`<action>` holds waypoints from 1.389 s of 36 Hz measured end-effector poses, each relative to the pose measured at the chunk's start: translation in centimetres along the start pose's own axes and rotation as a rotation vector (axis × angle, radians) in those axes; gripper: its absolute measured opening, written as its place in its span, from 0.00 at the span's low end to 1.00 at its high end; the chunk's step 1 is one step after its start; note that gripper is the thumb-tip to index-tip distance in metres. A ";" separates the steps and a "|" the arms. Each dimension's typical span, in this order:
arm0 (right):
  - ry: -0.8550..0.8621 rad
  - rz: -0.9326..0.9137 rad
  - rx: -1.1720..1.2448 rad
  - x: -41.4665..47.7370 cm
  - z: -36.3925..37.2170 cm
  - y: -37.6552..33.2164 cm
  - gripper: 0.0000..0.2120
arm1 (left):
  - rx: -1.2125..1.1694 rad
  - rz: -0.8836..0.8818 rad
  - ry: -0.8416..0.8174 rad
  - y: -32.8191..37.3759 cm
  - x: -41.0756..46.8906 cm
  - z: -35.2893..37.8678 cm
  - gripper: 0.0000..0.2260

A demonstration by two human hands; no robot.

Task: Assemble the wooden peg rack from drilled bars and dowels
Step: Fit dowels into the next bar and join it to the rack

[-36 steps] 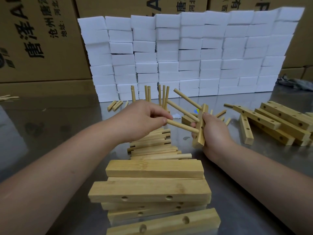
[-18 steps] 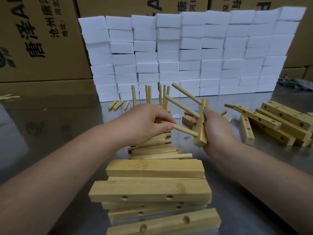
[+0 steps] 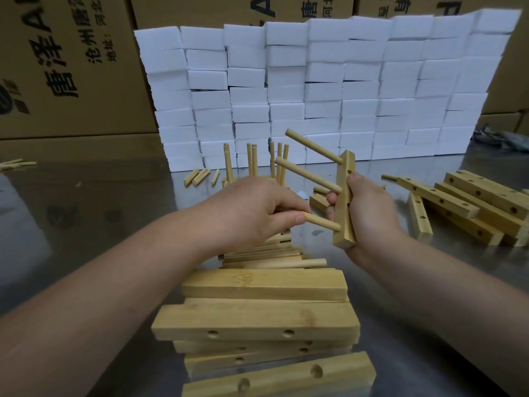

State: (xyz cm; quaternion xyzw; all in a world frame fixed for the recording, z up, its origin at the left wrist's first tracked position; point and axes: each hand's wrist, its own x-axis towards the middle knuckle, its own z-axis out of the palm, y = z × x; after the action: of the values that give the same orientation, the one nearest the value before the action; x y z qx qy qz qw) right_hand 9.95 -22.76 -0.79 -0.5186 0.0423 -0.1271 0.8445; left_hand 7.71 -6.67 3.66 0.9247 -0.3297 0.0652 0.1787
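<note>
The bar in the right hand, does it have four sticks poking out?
No, only three dowels meet the bar held by the right hand, and the left hand pinches the lowest dowel.

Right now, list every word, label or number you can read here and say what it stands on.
"唐泽A", large, sideways, cut off: left cardboard box.
"沧州唐" and "地址:河", smaller, cut off: same box.
"A", "唐", "河北", cut off: middle cardboard box.
Right cardboard box: character fragments only, unreadable.
White foam blocks, wooden bars: no text.
</note>
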 end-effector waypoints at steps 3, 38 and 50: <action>-0.005 -0.034 -0.009 -0.2 0.2 -0.1 0.12 | 0.007 0.004 -0.017 0.1 0.0 -0.1 0.09; 0.013 -0.269 -0.284 -0.3 0.2 0.6 0.14 | -0.117 -0.258 0.021 0.4 0.5 -0.9 0.13; -0.051 -0.079 0.041 0.5 0.4 0.1 0.10 | -0.534 -0.441 0.167 -2.0 0.5 -2.3 0.15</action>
State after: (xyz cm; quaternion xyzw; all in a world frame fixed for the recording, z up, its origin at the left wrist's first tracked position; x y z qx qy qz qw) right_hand 10.56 -22.47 -0.63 -0.5056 -0.0025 -0.1476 0.8500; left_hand 9.34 -4.71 5.31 0.8859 -0.1117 0.0120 0.4501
